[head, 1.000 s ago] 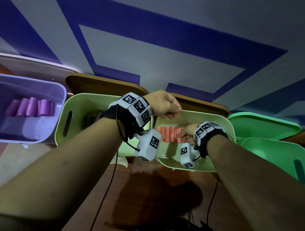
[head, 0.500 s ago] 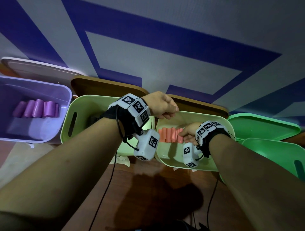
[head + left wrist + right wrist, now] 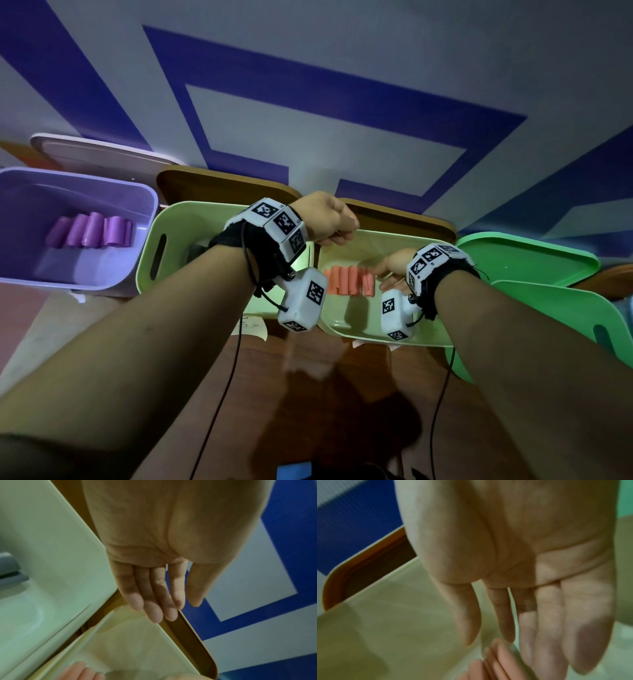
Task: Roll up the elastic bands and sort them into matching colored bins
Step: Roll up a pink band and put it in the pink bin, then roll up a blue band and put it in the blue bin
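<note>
In the middle of the head view, the right hand (image 3: 390, 270) reaches into a pale green bin (image 3: 373, 329). Its grip is released: the right wrist view shows the fingers (image 3: 546, 628) straight and holding nothing. The fingertips are just beside a row of orange rolled bands (image 3: 347, 281) that lie side by side on the bin floor, in the left part of that bin. Whether the fingers touch the last roll cannot be told.

The left hand (image 3: 325, 219) hangs above the far edge of the same bin, a little higher in the frame. Its grip is released too. In the left wrist view its fingers (image 3: 154, 601) are straight and close together, with nothing in them.

Just left of that bin sits another pale green bin (image 3: 171, 246) with a slot handle in its side. At the left edge of the frame is a purple bin (image 3: 137, 195) with a row of purple rolled bands (image 3: 90, 231) inside. At the right edge are a brighter green bin (image 3: 565, 308) and a green lid (image 3: 527, 257) behind it. The bins stand on a brown table (image 3: 308, 394). Behind them the wall (image 3: 342, 51) is grey with blue stripes.
</note>
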Demonstrator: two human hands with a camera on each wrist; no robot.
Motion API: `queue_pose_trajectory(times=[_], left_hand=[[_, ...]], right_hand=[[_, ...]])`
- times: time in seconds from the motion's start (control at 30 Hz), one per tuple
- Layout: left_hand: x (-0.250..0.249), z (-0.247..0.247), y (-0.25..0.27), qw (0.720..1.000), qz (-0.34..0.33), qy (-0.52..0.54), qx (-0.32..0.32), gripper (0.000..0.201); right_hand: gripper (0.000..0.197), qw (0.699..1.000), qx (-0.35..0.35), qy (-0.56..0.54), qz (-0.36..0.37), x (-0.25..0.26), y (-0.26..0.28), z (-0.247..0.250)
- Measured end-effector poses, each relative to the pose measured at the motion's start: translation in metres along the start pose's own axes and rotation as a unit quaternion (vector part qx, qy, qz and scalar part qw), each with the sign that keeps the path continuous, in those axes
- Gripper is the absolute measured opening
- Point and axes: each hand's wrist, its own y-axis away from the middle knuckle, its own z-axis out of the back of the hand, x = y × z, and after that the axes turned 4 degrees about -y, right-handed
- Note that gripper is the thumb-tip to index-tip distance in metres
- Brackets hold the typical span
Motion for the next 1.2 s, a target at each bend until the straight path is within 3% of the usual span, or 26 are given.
queue_pose_trajectory(times=[0.17,0.4,0.67,0.87,1.0,1.2], left_hand=[[-0.005,-0.003,0.015,0.999,0.006,0.009,-0.03,0.008],[-0.013,-0.017,0.055,0.995,-0.009,0.019,-0.098,0.009],[-0.012,-0.051,0.124,0.987,-0.019,0.014,-0.156,0.01],[0.011,-0.086,0.162,0.987,-0.003,0.022,-0.156,0.009],[0.03,-0.104,0.178,0.988,0.011,0.03,-0.148,0.008],[0.077,-0.12,0.174,0.986,0.013,0.004,-0.166,0.01]], right_hand=[[0.014,0.999,-0.015,-0.005,0.029,0.006,0.019,0.009],[0.014,0.99,-0.068,-0.016,0.123,0.008,0.062,0.019],[0.018,0.975,-0.096,-0.028,0.2,-0.026,0.119,0.019],[0.023,0.97,-0.058,-0.007,0.235,-0.061,0.162,0.0],[0.02,0.964,0.031,-0.008,0.262,-0.092,0.183,-0.021],[0.018,0.962,0.054,-0.002,0.267,-0.122,0.171,-0.064]])
